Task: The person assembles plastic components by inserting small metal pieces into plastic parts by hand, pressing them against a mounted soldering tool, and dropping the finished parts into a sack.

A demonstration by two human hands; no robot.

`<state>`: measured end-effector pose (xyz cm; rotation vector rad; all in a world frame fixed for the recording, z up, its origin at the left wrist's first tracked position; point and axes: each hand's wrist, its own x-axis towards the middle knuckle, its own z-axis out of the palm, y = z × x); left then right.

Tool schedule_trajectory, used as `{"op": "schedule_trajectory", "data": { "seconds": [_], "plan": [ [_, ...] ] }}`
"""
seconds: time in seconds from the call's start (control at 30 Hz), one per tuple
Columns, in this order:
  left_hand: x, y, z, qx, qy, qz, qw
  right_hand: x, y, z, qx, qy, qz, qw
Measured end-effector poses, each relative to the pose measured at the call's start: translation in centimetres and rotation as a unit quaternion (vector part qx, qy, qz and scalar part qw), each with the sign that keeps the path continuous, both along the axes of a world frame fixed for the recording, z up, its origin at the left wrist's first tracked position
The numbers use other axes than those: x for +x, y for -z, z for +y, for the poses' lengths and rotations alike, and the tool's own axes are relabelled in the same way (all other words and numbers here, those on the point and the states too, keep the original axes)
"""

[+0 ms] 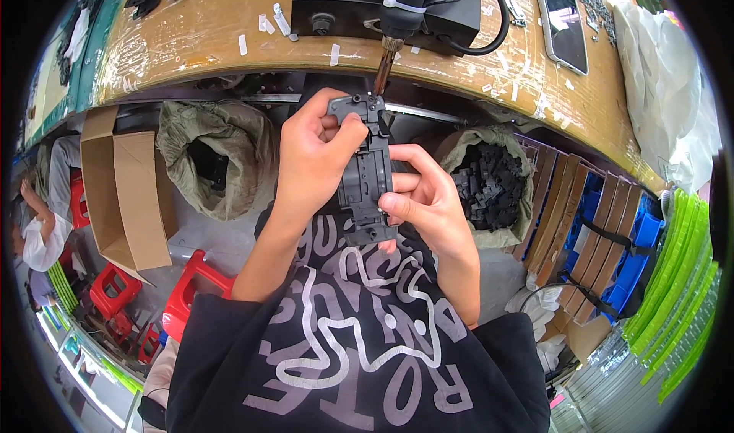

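Note:
Both my hands hold a long black moulded plastic part point(365, 174) upright in front of my chest. My left hand point(315, 154) is closed round its upper left side, with the thumb pressed on its face. Lower down, my right hand point(427, 202) grips the right edge between thumb and fingers. A black-handled tool point(403, 12) with a white cable tie and a brownish metal tip comes down from above. Its tip meets the part's upper right corner in the picture; whether it touches cannot be told. Small round studs or screws show at that end.
A black box point(306, 16) with cables stands on the tape-covered bench point(183, 35). Sacks of black parts stand below, left point(180, 192) and right point(520, 138). Around me are a cardboard box point(141, 203), red stools point(195, 284), a blue crate point(638, 257) and, far left, another person point(50, 230).

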<state>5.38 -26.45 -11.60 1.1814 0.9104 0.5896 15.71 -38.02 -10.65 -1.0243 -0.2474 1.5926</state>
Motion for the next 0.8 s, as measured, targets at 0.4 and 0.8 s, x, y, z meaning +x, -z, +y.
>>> {"op": "schedule_trajectory", "data": {
  "seconds": [0.4, 0.8],
  "plan": [
    [0.1, -0.5, 0.1, -0.021, -0.006, -0.014, 1.000, 0.1, -1.0, 0.2, 0.014, 0.013, -0.028, 0.999],
    [-0.3, 0.5, -0.6, -0.024, -0.007, -0.027, 0.999, -0.6, 0.1, -0.7, 0.007, 0.018, -0.028, 0.999]
  ]
}}
